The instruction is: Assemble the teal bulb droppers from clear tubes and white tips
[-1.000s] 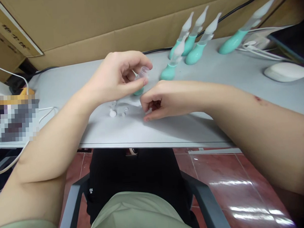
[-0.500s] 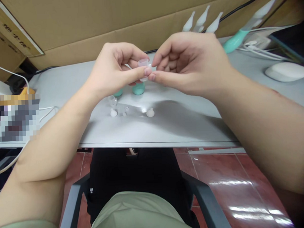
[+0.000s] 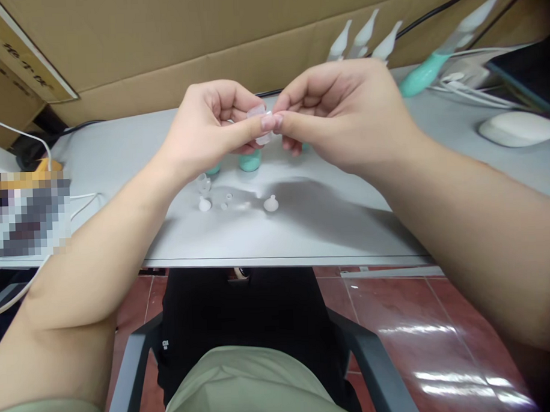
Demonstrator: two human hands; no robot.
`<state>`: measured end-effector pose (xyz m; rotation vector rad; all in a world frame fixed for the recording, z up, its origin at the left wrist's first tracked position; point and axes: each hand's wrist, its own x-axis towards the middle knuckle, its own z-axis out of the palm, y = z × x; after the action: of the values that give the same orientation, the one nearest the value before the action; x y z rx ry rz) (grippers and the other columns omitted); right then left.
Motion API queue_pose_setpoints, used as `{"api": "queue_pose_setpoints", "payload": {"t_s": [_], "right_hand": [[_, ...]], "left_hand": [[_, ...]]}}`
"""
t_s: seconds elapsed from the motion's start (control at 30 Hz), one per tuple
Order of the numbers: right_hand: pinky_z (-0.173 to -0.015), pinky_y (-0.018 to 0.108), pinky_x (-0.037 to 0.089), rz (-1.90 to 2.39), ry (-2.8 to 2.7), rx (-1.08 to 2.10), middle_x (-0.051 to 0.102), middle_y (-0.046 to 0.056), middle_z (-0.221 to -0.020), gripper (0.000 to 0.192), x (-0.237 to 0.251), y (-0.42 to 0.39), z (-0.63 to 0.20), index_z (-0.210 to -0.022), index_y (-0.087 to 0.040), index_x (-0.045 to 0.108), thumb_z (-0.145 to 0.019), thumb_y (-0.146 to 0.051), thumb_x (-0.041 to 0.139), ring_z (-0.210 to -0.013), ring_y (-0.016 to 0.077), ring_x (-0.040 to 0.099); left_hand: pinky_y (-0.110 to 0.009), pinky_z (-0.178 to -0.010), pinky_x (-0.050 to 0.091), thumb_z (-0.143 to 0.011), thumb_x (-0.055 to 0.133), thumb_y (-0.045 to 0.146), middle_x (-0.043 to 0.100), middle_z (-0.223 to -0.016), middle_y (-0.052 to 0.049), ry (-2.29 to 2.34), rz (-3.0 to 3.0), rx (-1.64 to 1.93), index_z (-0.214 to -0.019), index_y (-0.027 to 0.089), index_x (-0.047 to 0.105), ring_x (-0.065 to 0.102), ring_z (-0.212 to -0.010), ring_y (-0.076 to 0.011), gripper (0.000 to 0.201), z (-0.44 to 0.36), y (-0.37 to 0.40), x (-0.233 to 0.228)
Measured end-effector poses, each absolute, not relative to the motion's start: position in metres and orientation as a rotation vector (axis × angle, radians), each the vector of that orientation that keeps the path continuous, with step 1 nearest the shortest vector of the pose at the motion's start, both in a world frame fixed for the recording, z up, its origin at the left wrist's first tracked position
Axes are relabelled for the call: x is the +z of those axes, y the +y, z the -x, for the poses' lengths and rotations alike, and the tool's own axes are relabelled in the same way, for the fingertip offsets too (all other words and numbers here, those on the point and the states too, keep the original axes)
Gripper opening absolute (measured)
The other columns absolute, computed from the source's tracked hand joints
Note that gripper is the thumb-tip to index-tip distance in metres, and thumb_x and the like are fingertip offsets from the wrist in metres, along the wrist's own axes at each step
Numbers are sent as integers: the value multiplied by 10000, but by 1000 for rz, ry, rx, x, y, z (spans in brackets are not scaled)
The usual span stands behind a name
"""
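My left hand (image 3: 209, 130) pinches a small clear plastic tube (image 3: 258, 115) between thumb and fingers, held above the grey table (image 3: 303, 229). My right hand (image 3: 344, 116) meets it from the right, thumb and forefinger pressed against the tube's end; what small part it holds is hidden by the fingertips. Below the hands, a teal bulb (image 3: 250, 162) stands on the table, with a second teal piece (image 3: 213, 169) just left of it. Small white and clear parts lie in front: a clear cup (image 3: 203, 182), a white cap (image 3: 205, 204), a tiny piece (image 3: 227, 200) and a white cone-shaped cap (image 3: 271, 204).
Several finished teal-and-clear pieces (image 3: 363, 37) stand behind my right hand, one more (image 3: 436, 59) leaning at the far right. A white mouse (image 3: 518, 128) and white cables (image 3: 469, 85) lie at right. Cardboard boxes (image 3: 161, 48) wall the back. A chair arm (image 3: 380, 370) shows below.
My right hand rose from the table, where it picked at a small part, and came up to the tube in my left hand. Both hands have since drawn slightly lower and closer together.
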<state>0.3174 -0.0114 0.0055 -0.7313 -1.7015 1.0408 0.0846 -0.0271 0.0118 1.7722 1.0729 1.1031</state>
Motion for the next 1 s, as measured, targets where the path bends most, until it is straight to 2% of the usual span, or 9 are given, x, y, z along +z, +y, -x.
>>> {"api": "queue_pose_setpoints", "payload": {"t_s": [0.07, 0.17, 0.27, 0.4, 0.57, 0.63, 0.73, 0.87, 1.0], "right_hand": [[-568, 288, 456, 745, -1706, 1045, 720, -40, -665, 354, 6, -12, -317, -817, -210, 813, -1032, -64, 1055, -579, 105, 616], [-561, 291, 402, 723, -1769, 1055, 721, -41, -705, 373, 6, -13, -318, -836, -222, 777, -1045, -130, 1072, -593, 101, 577], [-595, 290, 397, 721, -1839, 1040, 733, -31, -770, 375, 7, -14, -318, -869, -220, 747, -1085, -126, 1038, -661, 105, 573], [-632, 288, 357, 737, -1862, 1013, 664, -39, -751, 383, 8, -15, -317, -869, -214, 708, -1135, 0, 882, -696, 107, 524], [-594, 309, 297, 711, -1882, 1139, 603, -50, -704, 319, 3, -7, -323, -940, -240, 693, -1187, -146, 871, -608, 127, 435], [-588, 308, 292, 710, -1913, 1161, 578, -53, -700, 317, 2, -3, -325, -966, -251, 695, -1191, -254, 918, -610, 136, 424], [-593, 311, 310, 720, -1942, 1149, 603, -34, -750, 364, 0, -1, -328, -978, -266, 683, -1183, -389, 957, -652, 151, 463], [-604, 331, 332, 716, -1977, 1129, 624, -20, -791, 436, -2, 2, -329, -990, -284, 654, -1169, -522, 972, -668, 166, 477], [-622, 340, 343, 720, -1984, 1108, 638, -21, -803, 420, -1, -1, -328, -988, -279, 670, -1179, -513, 962, -684, 163, 485]], "left_hand": [[-549, -1017, 741, -774, 1240, 736, 947, -996, -46, 1060, -1757, 1091, -1000, 248, 808, 908, -1025, -280, 689, -87, -31, 15], [-548, -964, 752, -707, 1270, 714, 931, -927, -17, 1028, -1720, 1087, -948, 296, 799, 891, -976, -283, 674, -90, -33, 17], [-579, -961, 764, -786, 1234, 639, 922, -914, -30, 1044, -1692, 1086, -922, 297, 802, 897, -974, -305, 568, -90, -32, 15], [-588, -936, 756, -778, 1244, 546, 938, -936, -35, 1008, -1719, 1071, -902, 297, 821, 890, -932, -300, 506, -87, -29, 11], [-458, -834, 758, -891, 1152, 352, 907, -903, -20, 998, -1717, 1121, -897, 264, 844, 918, -893, -246, 319, -85, -33, 14], [-444, -835, 764, -913, 1156, 403, 896, -885, -8, 1000, -1730, 1110, -909, 265, 834, 913, -878, -233, 350, -86, -34, 15], [-485, -853, 770, -834, 1227, 445, 896, -859, 1, 964, -1687, 1099, -903, 275, 841, 870, -833, -226, 428, -88, -35, 17], [-557, -911, 775, -762, 1257, 524, 919, -898, -19, 979, -1692, 1078, -909, 295, 826, 880, -890, -263, 510, -88, -33, 17], [-618, -1001, 792, -802, 1220, 638, 936, -951, -36, 1028, -1725, 1063, -966, 304, 832, 890, -996, -294, 538, -85, -28, 12]]}}
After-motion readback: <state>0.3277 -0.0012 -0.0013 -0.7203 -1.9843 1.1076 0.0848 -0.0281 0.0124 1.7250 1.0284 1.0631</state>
